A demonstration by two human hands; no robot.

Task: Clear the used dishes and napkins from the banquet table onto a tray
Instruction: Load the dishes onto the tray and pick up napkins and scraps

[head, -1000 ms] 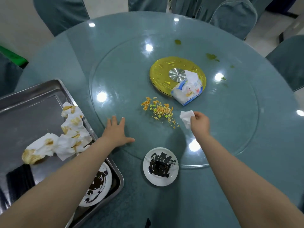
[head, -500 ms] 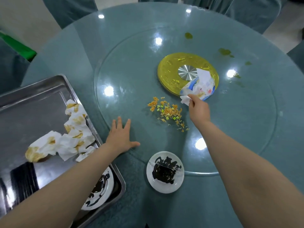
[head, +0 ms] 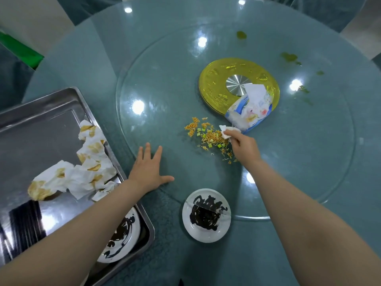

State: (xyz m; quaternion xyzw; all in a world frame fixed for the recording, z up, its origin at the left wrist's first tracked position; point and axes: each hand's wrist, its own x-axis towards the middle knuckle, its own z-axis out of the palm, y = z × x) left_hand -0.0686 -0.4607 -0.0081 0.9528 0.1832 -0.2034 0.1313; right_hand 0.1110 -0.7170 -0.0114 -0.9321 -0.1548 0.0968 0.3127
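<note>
My right hand [head: 243, 145] pinches a small white napkin [head: 227, 132] against the right edge of a scatter of orange and green food crumbs [head: 208, 137] on the glass turntable [head: 165, 83]. My left hand [head: 147, 170] lies flat on the glass with fingers spread, left of the crumbs. A white plate smeared with dark sauce [head: 206, 215] sits at the near edge of the turntable. The steel tray [head: 41, 124] at the left holds stained crumpled napkins [head: 82, 170] and another sauce-smeared plate [head: 121, 236], partly hidden by my left forearm.
A blue-and-white tissue pack [head: 249, 112] lies on the gold centre disc [head: 222, 79] of the turntable, just beyond my right hand. Green sauce spots [head: 288, 57] mark the far glass. Chair backs ring the round teal table [head: 268, 254].
My right hand with the napkin went from the near side of the crumbs up to the tissue pack, then came down onto the crumbs' right edge. My left hand stayed flat.
</note>
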